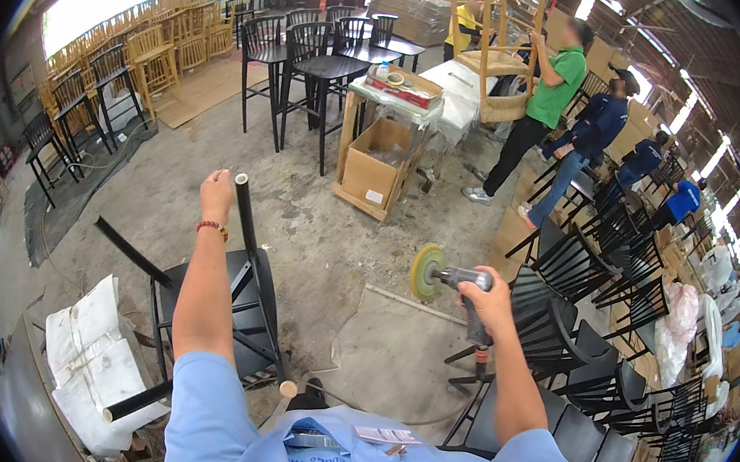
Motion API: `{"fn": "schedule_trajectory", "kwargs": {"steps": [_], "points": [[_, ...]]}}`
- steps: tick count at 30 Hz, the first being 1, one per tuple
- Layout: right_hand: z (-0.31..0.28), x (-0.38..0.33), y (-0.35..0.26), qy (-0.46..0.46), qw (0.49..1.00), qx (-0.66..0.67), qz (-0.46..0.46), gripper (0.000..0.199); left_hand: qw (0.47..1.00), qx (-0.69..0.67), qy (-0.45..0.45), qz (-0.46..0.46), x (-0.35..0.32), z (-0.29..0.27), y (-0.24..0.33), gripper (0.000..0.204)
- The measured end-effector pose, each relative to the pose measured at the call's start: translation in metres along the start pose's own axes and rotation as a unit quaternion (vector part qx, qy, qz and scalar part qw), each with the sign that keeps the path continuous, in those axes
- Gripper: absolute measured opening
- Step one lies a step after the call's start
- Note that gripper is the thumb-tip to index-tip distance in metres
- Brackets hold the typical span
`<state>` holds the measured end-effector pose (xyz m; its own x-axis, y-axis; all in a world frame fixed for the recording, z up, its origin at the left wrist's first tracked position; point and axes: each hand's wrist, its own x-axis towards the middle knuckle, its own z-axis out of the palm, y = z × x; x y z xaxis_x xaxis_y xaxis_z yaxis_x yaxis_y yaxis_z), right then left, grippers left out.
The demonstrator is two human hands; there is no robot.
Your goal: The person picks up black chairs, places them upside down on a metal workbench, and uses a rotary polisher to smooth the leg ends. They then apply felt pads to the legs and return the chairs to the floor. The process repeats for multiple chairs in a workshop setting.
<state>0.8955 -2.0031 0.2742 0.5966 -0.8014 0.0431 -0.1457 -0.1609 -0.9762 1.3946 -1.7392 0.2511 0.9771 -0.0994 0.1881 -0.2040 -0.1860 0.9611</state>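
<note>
Two hands are at work over a concrete floor point(318, 235), and going from the left, the first thing is a pile of white wrapping sheets point(91, 365) whose lower part runs into clutter that is hard to make out. Beside it lies an upturned black chair point(219, 315), its seat facing the camera and its legs sticking out; the person's own forearm covers much of the seat. The left hand point(215, 194) is closed, just beside the top of one upright chair leg point(245, 215); whether the fingers actually wrap the leg cannot be told, since only the back of the hand shows. A red bead bracelet point(209, 226) sits on that wrist.

Further right, the right hand point(484, 296) is clamped around the body of a handheld power polisher point(458, 278), whose round yellow-green disc point(427, 271) points left, well apart from the chair. The tool's lower end is hidden behind the hand.

At the far right, stacked black spindle-back chairs point(587, 300) crowd the edge and are cut off by the dark rim. Beyond them, other people point(552, 101) stand around a covered table point(450, 92), one holding up a wooden chair frame point(499, 44).
</note>
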Motion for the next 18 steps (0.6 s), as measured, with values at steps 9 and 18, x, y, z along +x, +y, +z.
{"fn": "schedule_trajectory", "kwargs": {"steps": [9, 18], "points": [[0.045, -0.007, -0.083, -0.007, 0.995, -0.079, -0.058, 0.046, 0.962, 0.174, 0.083, 0.193, 0.044, -0.226, -0.009, 0.039], [0.336, 0.013, -0.231, -0.206, 0.944, -0.178, -0.188, 0.046, 0.962, 0.132, 0.184, 0.153, 0.093, -0.409, -0.126, 0.022]]}}
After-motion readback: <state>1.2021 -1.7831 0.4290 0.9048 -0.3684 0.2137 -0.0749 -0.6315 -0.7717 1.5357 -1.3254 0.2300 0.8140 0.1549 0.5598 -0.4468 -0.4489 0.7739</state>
